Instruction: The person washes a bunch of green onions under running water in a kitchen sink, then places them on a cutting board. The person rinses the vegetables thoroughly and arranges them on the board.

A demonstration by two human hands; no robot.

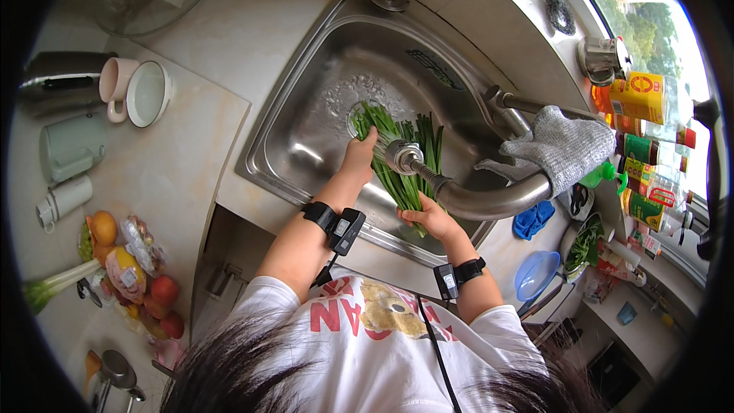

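A bunch of long green leaves that look like garlic chives (pixel 395 180) slants across the stainless steel sink (pixel 304 92). My left hand (pixel 361 155) grips it near its upper end, close to the drain. Lower down, my right hand (pixel 433 217) is closed around the other end. The faucet head (pixel 404 157) hangs over the bunch and hides part of it. Fine streaks of water show on the leaves beside my left hand, and rippling water spreads around the drain. More green leaves (pixel 429 140) lie in the sink just right of the faucet head.
A grey cloth (pixel 573 140) drapes over the curved faucet pipe (pixel 493 201). On the right are a blue plastic bowl (pixel 537 275), a blue cloth (pixel 532 219), a pot of leafy greens (pixel 585 246) and several bottles (pixel 645 152). Mugs (pixel 148 94) and fruit (pixel 165 289) occupy the left counter.
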